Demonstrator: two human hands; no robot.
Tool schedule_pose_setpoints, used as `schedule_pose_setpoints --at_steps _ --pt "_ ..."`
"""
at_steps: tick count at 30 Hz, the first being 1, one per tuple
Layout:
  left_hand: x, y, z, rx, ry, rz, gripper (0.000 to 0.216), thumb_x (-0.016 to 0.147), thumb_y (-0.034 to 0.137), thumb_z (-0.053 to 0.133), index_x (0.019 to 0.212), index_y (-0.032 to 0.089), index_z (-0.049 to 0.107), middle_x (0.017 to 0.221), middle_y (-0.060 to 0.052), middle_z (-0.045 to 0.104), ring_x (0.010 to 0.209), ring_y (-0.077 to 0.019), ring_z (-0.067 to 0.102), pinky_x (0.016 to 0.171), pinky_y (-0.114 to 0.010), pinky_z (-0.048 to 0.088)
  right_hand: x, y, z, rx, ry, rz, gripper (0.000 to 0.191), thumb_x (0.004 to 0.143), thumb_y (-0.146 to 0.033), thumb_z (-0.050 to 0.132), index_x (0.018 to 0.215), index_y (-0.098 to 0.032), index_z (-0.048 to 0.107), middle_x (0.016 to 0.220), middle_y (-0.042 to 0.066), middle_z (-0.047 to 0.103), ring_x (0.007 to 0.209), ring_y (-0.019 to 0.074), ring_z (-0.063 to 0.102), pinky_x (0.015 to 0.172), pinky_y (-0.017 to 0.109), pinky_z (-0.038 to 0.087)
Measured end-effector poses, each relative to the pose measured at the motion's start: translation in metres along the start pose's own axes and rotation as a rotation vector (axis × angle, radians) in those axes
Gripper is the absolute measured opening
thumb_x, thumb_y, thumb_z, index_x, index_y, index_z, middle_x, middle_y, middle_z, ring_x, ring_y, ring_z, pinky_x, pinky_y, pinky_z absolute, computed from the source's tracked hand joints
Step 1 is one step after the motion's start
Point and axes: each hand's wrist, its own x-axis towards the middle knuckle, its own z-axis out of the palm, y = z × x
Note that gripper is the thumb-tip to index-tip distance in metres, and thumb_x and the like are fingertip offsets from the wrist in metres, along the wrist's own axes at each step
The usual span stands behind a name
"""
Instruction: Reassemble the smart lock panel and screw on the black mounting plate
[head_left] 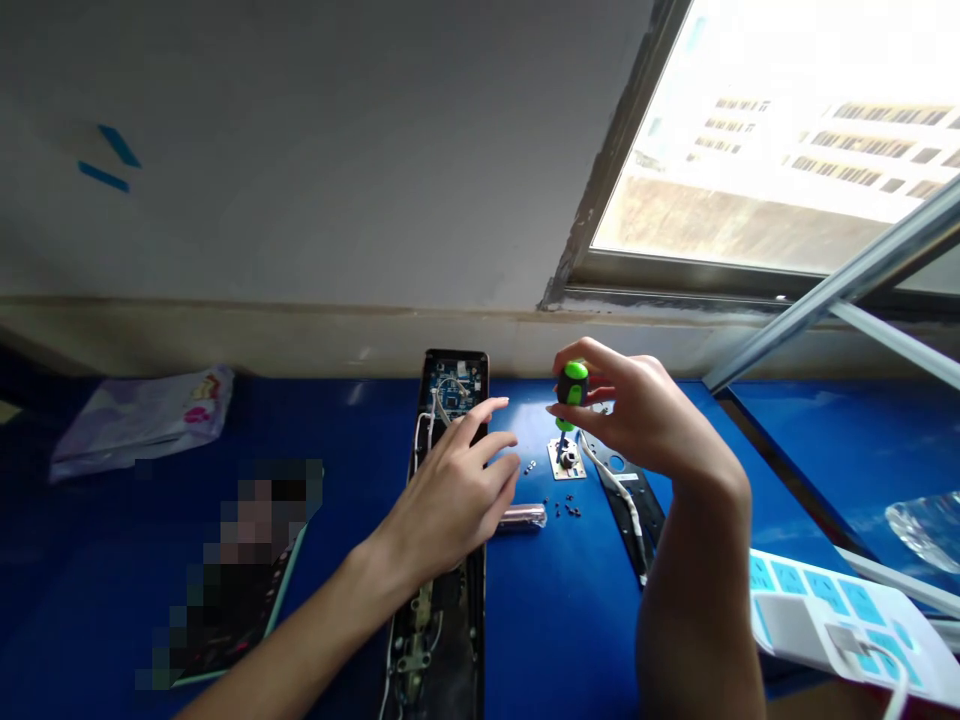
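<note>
Green-and-black screwdriver (574, 386): the thumb and fingertips of the right hand (637, 420) are pinched narrowly around its handle and hold it upright. Its shaft points down onto one small white plate (567, 462) lying on the blue table (555, 610).

The left hand (450, 492) holds nothing. Its fingers are spread wide and loosely extended, with the index finger out furthest, over the right edge of one long black housing (442, 620). Whether they touch it cannot be told.

That housing lies open and serves as the only container here. At its far end it holds one blue circuit board (454, 385) and a few white wires (424, 430); lower down it holds metal parts that are too dark to make out.

Between the hands, on the table, are one short shiny cylinder (523, 517) and a scatter of small dark screws (570, 510), too tiny to count. Under the right wrist lies one black cover plate (628, 505) with one white cable (619, 488) running along it.

Further out are one white power strip (832, 605) at the right and one crumpled plastic bag (142, 415) at the left.
</note>
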Motion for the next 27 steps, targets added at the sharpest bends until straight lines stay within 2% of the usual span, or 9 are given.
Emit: schedule_pose_setpoints --at_steps 9,20,24,27 --pt "0.001 0.001 0.01 0.011 -0.108 0.013 0.022 0.101 0.015 0.059 0.092 0.015 0.079 0.115 -0.016 0.079 0.148 -0.0416 0.052 0.112 -0.06 0.059 0.009 0.006 0.009 0.071 -0.048 -0.021 0.024 0.088 -0.021 0.076 0.11 -0.022 0.065 0.089 0.001 0.074 0.076 0.0146 0.07 0.076 0.029 0.062" --pt "0.002 0.001 0.009 0.008 -0.06 0.024 0.02 0.1 0.013 0.063 0.089 0.012 0.079 0.111 -0.015 0.08 0.143 -0.0411 0.056 0.109 -0.058 0.062 0.015 0.009 0.016 0.03 -0.064 -0.029 0.024 0.09 -0.023 0.075 0.111 -0.024 0.065 0.091 0.002 0.075 0.077 0.0164 0.071 0.075 0.03 0.062" --pt "0.0 0.001 0.005 -0.009 -0.043 0.024 0.016 0.1 0.013 0.063 0.1 0.013 0.08 0.113 -0.015 0.079 0.144 -0.0409 0.055 0.107 -0.059 0.063 0.01 0.003 0.011 0.007 -0.003 -0.069 0.024 0.09 -0.022 0.075 0.112 -0.024 0.066 0.093 0.001 0.076 0.076 0.0154 0.071 0.073 0.029 0.063" --pt "-0.005 -0.003 -0.001 -0.058 0.002 -0.002 0.016 0.099 0.019 0.069 0.112 0.015 0.078 0.117 -0.014 0.078 0.143 -0.0396 0.054 0.108 -0.061 0.061 0.005 -0.008 0.007 0.024 0.105 -0.129 0.028 0.092 -0.025 0.074 0.119 -0.023 0.067 0.092 0.0 0.077 0.074 0.0148 0.073 0.074 0.029 0.065"
